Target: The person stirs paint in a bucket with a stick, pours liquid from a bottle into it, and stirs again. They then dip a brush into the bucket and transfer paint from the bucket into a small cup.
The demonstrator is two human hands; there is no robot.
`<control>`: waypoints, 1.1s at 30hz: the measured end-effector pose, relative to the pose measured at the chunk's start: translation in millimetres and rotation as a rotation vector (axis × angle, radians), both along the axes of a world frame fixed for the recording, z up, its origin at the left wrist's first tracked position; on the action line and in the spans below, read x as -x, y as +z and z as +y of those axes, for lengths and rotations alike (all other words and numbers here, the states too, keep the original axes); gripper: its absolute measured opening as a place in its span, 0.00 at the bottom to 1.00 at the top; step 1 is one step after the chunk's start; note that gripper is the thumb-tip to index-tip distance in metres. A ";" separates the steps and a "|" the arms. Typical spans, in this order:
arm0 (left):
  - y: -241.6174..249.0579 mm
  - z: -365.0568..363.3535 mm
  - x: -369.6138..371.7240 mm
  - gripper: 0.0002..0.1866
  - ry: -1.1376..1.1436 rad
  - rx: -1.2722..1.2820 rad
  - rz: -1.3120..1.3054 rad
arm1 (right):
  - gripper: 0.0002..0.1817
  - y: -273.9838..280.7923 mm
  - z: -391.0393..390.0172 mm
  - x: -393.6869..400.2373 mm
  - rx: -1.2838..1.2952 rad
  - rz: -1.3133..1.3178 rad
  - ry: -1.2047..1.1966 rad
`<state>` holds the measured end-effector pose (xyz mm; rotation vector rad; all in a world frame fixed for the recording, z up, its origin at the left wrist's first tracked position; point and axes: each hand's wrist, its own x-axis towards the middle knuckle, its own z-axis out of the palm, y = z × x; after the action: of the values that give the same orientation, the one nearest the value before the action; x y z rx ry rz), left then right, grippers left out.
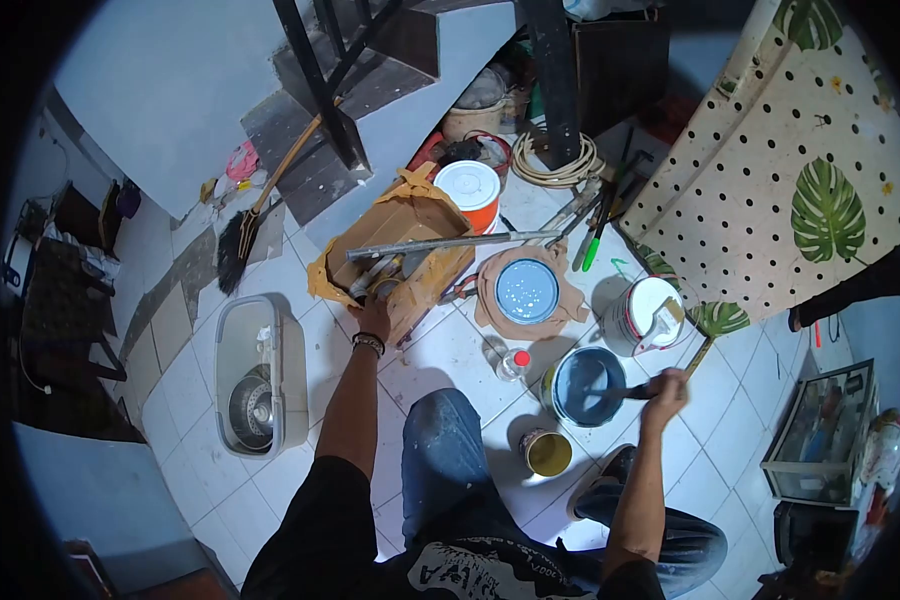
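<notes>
My right hand (pixel 664 398) is closed around a paintbrush (pixel 630 392), somewhat blurred, whose working end dips into a can of grey-blue paint (pixel 590 387). At the near end of an open cardboard box (pixel 410 217), my left hand (pixel 372 316) reaches over the edge, its fingers mostly hidden among the contents. Right beside the paint can are a small open tin (pixel 547 453) and a clear bottle with a red cap (pixel 513 365). A wider container of light blue liquid (pixel 526 291) rests on a brown cloth (pixel 488 318).
A white-lidded bucket (pixel 655 305) carries a flat tool on top. Across the box lies a grey metal bar (pixel 450 243). Left stands a grey plastic bin (pixel 295 400); behind are an orange bucket (pixel 482 217), coiled hose (pixel 557 172), broom (pixel 237 245) and stairs. A leaf-patterned sheet (pixel 760 190) hangs right.
</notes>
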<state>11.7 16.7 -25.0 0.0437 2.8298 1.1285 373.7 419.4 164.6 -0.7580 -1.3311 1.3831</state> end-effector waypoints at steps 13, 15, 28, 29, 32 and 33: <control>-34.4 -17.6 32.2 0.20 -0.167 0.304 -0.006 | 0.11 11.1 10.5 -25.8 0.165 0.143 0.092; -42.4 -16.7 31.3 0.21 -0.047 0.180 0.031 | 0.11 35.1 16.6 -29.6 0.115 0.197 0.085; -30.4 -15.5 25.1 0.28 -0.076 0.012 -0.008 | 0.08 12.7 21.0 -8.4 -0.013 0.029 -0.050; -41.9 -21.8 33.1 0.29 -0.103 0.013 0.004 | 0.08 -7.8 25.1 -13.9 -0.060 -0.061 -0.116; -49.6 -24.8 38.9 0.29 -0.119 -0.053 -0.029 | 0.06 10.3 10.7 -9.3 0.076 0.000 0.210; -49.8 -28.3 38.7 0.29 -0.114 -0.080 -0.052 | 0.06 40.1 4.4 -4.6 0.046 0.042 0.250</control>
<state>-27.0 -11.5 -74.8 0.1760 2.6980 1.1991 378.3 423.8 204.7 -0.6033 -1.4006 1.6226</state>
